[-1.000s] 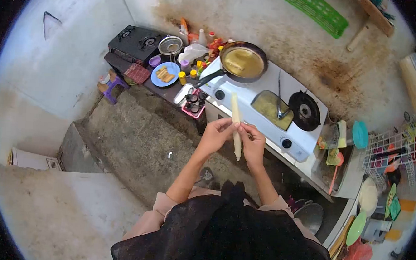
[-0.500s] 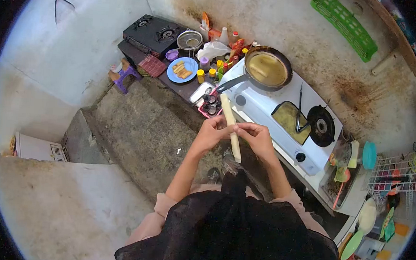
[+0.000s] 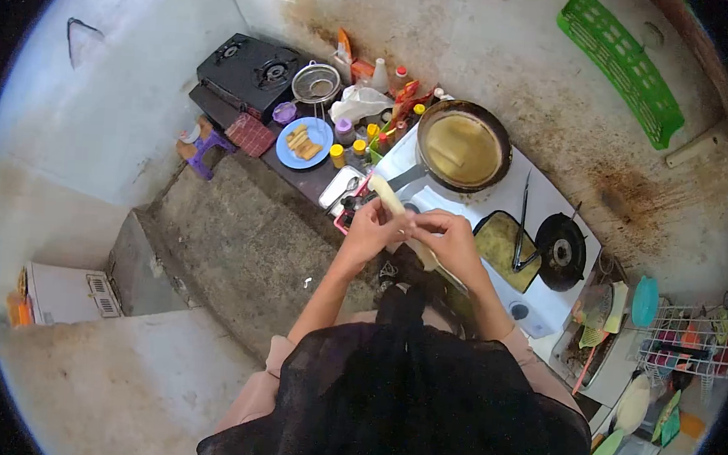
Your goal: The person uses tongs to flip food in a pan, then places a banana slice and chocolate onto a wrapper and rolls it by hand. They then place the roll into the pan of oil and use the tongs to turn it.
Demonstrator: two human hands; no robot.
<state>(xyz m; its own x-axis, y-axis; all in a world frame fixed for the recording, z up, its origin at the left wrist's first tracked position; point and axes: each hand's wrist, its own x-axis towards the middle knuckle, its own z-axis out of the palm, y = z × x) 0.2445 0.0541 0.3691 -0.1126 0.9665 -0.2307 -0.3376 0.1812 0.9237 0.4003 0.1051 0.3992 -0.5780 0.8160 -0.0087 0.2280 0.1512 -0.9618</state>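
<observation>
In front of my chest I hold a long, pale, uncooked roll (image 3: 387, 194) with both hands. My left hand (image 3: 370, 230) pinches it at its middle from the left. Close against it, my right hand (image 3: 451, 237) has thumb and fingers pressed together on the roll's lower part. The upper end points up and left; the lower end is partly hidden behind my fingers. Beyond my hands, a dark frying pan (image 3: 501, 176) with oil stands on the white stove (image 3: 465, 204). One pale roll (image 3: 447, 156) lies in the oil.
Browned rolls (image 3: 304, 145) lie on a blue plate (image 3: 322, 130) beside yellow-capped jars (image 3: 337, 155). Black tongs (image 3: 521, 229) rest over a dark-rimmed rectangular tray (image 3: 497, 236), near a black burner (image 3: 561, 252). A strainer (image 3: 316, 83) stands near a black stove (image 3: 248, 74).
The roll has tilted further left, and its lower part is now more covered by my right hand. Both hands stay close together. The camera view has shifted slightly.
</observation>
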